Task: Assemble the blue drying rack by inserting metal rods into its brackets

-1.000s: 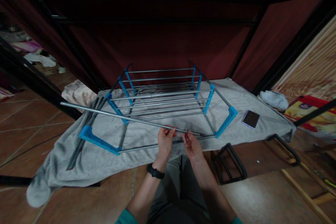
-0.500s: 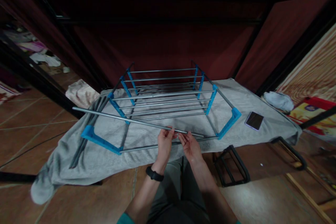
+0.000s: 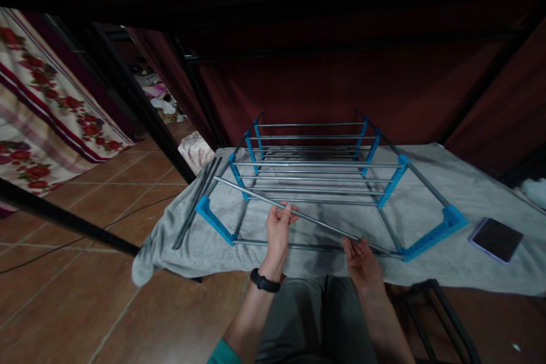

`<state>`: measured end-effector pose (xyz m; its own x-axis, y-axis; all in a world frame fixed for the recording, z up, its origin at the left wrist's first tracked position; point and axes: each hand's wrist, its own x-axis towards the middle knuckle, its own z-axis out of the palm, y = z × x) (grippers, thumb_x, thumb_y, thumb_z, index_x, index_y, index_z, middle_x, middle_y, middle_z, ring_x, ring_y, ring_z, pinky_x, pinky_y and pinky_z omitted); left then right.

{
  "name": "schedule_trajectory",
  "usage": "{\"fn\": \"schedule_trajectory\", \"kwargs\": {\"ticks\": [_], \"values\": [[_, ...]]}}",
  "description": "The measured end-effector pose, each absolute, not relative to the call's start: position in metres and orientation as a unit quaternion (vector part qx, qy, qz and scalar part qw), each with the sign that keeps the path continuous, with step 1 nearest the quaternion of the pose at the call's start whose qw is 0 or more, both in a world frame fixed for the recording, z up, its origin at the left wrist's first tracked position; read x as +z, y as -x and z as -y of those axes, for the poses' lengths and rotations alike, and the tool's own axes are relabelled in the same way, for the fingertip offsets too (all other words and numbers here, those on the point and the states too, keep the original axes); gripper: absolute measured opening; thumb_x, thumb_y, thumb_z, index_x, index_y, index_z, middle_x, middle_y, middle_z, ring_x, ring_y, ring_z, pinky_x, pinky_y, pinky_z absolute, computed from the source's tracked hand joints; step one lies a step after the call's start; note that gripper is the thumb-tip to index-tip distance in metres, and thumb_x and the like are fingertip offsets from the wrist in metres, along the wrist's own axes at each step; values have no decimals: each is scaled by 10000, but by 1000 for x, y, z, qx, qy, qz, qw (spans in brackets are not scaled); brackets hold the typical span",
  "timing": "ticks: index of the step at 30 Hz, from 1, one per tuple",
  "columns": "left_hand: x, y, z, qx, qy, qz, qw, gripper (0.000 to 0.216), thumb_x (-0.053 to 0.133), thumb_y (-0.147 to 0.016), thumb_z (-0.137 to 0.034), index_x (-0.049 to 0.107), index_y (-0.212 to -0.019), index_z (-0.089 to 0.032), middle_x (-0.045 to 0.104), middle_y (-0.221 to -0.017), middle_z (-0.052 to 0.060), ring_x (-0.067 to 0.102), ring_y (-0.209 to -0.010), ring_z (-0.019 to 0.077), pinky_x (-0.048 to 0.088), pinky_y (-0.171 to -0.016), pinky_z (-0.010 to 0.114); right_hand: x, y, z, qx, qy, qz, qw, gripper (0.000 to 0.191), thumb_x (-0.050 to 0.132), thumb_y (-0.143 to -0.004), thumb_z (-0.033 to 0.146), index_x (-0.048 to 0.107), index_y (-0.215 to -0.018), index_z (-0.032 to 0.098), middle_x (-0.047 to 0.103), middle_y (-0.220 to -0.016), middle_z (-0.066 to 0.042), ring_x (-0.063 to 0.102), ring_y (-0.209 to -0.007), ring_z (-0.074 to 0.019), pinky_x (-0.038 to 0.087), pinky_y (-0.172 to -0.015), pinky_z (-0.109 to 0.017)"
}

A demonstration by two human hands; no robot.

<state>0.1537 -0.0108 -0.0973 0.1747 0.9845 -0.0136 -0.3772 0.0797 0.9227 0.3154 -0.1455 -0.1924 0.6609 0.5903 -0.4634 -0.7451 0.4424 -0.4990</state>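
Observation:
A thin metal tube [image 3: 318,221] slants across the front of a partly assembled rack [image 3: 315,165] of grey bars and blue plastic brackets. My left hand [image 3: 279,224] pinches the tube near its middle. Farther along, toward the tube's lower right end, my right hand [image 3: 362,261] has its fingers closed on it. The tube's left end lies above the rack's left side, near a blue corner bracket [image 3: 215,222]. Its right end is close to the right blue bracket [image 3: 435,236]; whether they touch I cannot tell.
Several loose dark tubes [image 3: 194,205] lie at the left on the grey blanket [image 3: 170,267]. A phone [image 3: 497,239] rests on the blanket at the right. Black metal posts [image 3: 145,108] frame the left side, and a black metal frame [image 3: 443,313] stands at the lower right.
My right hand has slid along the tube to the right, away from my left hand. The tube's right end has dipped. The view has turned to the left.

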Motion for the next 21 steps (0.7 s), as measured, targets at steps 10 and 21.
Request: {"fn": "schedule_trajectory", "kwargs": {"ticks": [10,21], "values": [[-64,-104,-33,622,-372,-351,593,402,738,-750,-470,635,-977,-154,733,-874,79,712,-805,178,539,-711,279,-209,-339,162,380,364,-113,843,100,707,-812,266,629,-800,204,689,-781,21,693,-789,-109,614,-814,-262],[-46,-73,-53,663,-358,-342,562,362,734,-758,-422,630,-998,-172,731,-907,79,706,-828,171,524,-736,272,-214,-346,165,360,375,-115,846,77,637,-842,222,621,-768,231,698,-816,19,691,-798,-109,622,-787,-268]]}}
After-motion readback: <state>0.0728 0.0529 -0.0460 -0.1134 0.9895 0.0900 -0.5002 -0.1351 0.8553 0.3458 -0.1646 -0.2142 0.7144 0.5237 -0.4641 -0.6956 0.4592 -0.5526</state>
